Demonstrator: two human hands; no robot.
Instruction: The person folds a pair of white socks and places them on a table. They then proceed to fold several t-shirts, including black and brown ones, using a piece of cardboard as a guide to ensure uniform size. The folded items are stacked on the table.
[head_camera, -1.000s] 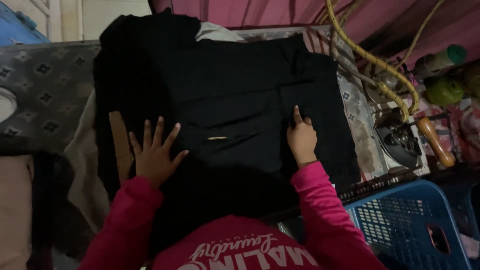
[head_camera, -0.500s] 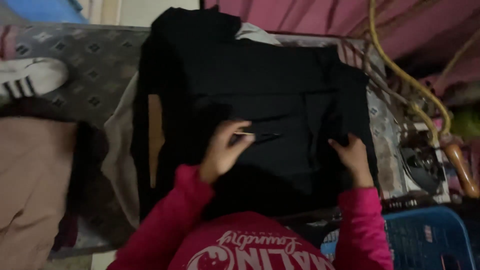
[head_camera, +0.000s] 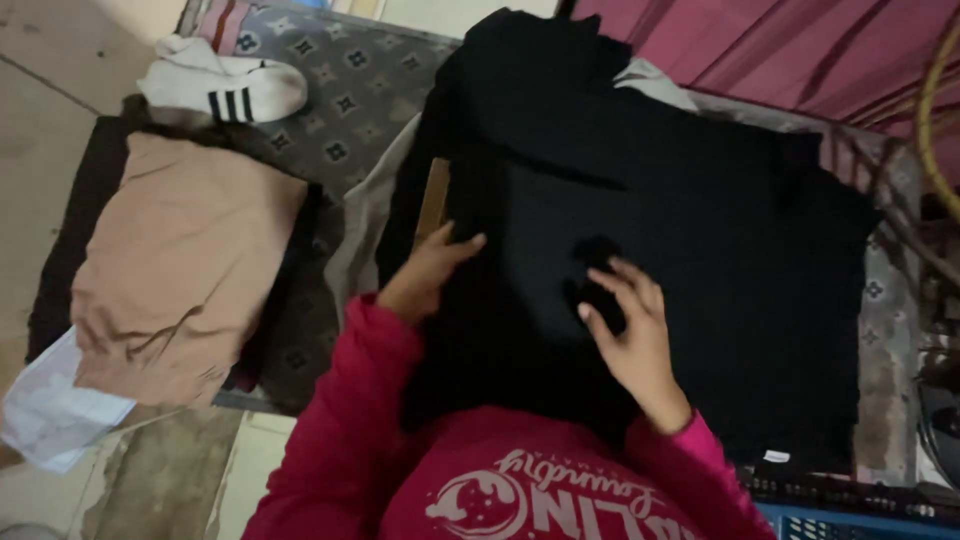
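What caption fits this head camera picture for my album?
A person's left hand and right hand press on a black garment beside a folded tan cloth.

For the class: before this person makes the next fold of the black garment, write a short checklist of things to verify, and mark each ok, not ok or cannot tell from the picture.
1. Left hand on the black garment: ok, it rests at the left edge.
2. Right hand on the cloth: ok, fingers spread and bent on the middle.
3. Garment lying flat: not ok, it bunches at the far end.
4. Near edge in view: cannot tell, pink sleeves and chest hide it.
5. Folded tan garment apart from the black one: ok, it lies to the left.
6. White sock out of the way: ok, on the patterned mat.
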